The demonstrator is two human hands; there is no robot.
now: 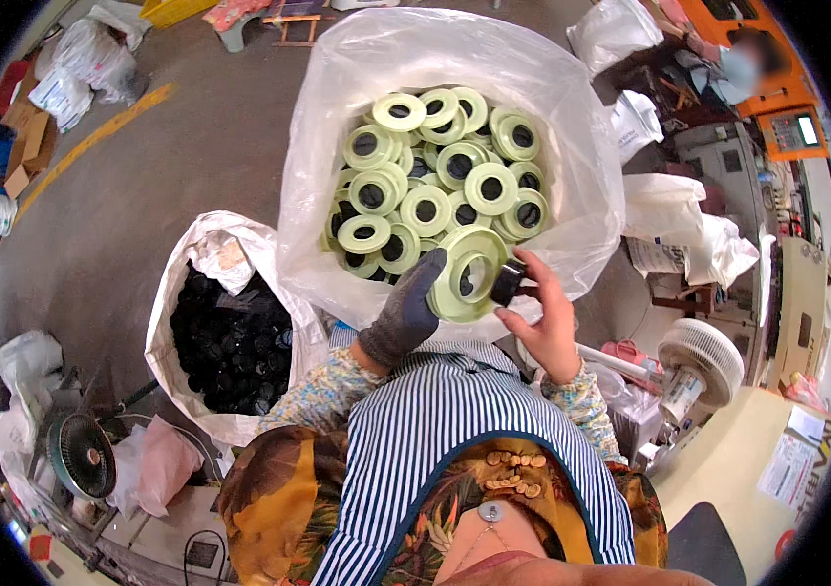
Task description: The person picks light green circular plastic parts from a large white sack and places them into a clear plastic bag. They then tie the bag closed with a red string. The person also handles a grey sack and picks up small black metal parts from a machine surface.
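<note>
Over the plastic bag [576, 195], I note the left hand [407, 308] clamped on a green ring [448, 283], presumably for steadiness, the right hand [550, 322] pinching a black cap [508, 282].

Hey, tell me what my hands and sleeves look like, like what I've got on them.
Your left hand wears a dark grey glove that ends around the wrist. Your right hand has no glove. Both forearms are in matching sleeves, pale with a speckled mix of blue and yellow tones.
</note>
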